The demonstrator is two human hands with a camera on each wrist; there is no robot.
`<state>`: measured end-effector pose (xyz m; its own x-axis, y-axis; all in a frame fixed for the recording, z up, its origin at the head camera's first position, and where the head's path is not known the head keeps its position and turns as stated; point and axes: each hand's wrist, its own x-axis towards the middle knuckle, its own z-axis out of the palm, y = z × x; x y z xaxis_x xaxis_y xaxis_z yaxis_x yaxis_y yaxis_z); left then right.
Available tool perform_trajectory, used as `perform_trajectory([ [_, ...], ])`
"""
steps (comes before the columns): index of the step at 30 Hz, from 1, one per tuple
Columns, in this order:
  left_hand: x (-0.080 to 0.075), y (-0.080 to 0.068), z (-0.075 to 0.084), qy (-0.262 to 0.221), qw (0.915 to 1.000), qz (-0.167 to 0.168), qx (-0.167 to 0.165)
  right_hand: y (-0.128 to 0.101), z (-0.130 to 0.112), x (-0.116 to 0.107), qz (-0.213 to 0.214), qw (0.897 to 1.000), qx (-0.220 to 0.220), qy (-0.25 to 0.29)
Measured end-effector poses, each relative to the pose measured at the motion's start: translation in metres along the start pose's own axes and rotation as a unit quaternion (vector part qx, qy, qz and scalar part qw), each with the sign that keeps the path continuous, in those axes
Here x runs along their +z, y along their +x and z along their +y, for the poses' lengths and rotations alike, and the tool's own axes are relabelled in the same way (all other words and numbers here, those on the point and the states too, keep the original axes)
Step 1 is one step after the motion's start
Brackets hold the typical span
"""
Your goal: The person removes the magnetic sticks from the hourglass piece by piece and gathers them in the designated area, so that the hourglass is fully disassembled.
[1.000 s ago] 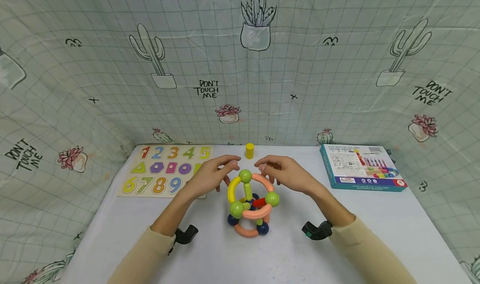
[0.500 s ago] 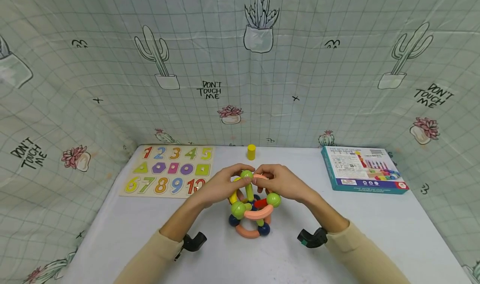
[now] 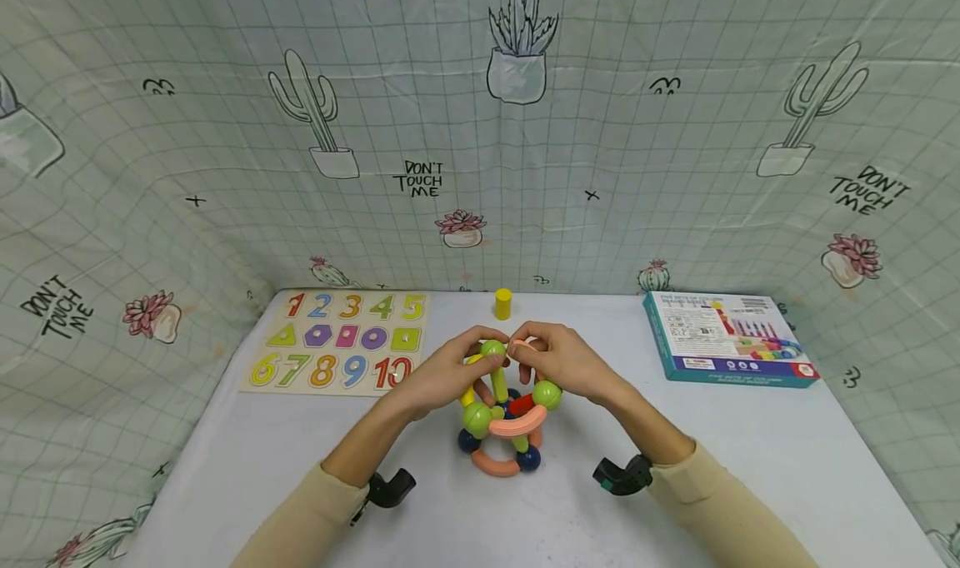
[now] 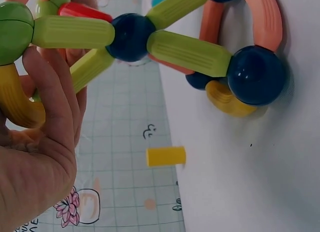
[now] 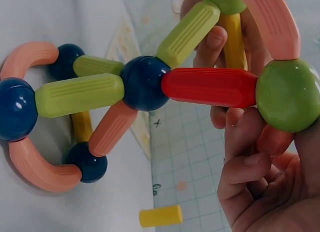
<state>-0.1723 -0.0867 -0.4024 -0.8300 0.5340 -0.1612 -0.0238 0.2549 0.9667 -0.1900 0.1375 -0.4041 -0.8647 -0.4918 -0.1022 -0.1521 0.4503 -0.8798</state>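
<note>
In the middle of the table stands a toy of magnetic sticks and balls, with green balls above and navy balls [image 5: 146, 83] below. My left hand [image 3: 448, 374] grips it at the top green ball [image 3: 492, 349], beside the curved yellow stick [image 4: 17, 99]. My right hand [image 3: 573, 360] pinches the curved salmon stick [image 5: 277, 29] that runs from the top ball to the right green ball [image 3: 547, 396]. A red stick [image 5: 210, 86] joins that right ball to the central navy ball. My right fingertips are partly hidden behind the pieces.
A yellow cylinder [image 3: 502, 304] stands behind the toy near the back edge. At the back left lies a number and shape puzzle board [image 3: 318, 335]. A teal-edged box [image 3: 727, 339] lies at the back right. Patterned cloth [image 3: 525, 160] hangs behind the white table [image 3: 592, 518].
Both hands have come inward onto the top of the toy. The left took hold of the top green ball, the right the curved salmon stick, which it has since shifted slightly.
</note>
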Motion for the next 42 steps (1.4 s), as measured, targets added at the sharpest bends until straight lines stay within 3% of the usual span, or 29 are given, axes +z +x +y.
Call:
perform_trajectory([
  [12,0.003,-0.001,0.0,-0.018,0.9998,0.005,-0.001,-0.001,0.0,-0.001,0.028,1.0,-0.006,-0.003],
  [20,0.003,-0.001,-0.001,-0.035,0.9994,-0.004,0.003,0.002,0.003,0.0,0.085,0.996,-0.022,-0.019],
  [28,0.004,-0.002,-0.001,-0.035,0.9994,0.001,0.002,0.005,0.006,-0.001,0.104,0.994,-0.03,-0.028],
  [34,0.003,-0.002,-0.001,-0.03,0.9995,0.006,0.001,0.009,0.019,-0.009,0.105,0.994,0.005,-0.02],
  [42,0.004,-0.003,-0.001,-0.021,0.9997,0.008,0.0,0.015,0.064,-0.02,0.097,0.991,0.091,-0.018],
])
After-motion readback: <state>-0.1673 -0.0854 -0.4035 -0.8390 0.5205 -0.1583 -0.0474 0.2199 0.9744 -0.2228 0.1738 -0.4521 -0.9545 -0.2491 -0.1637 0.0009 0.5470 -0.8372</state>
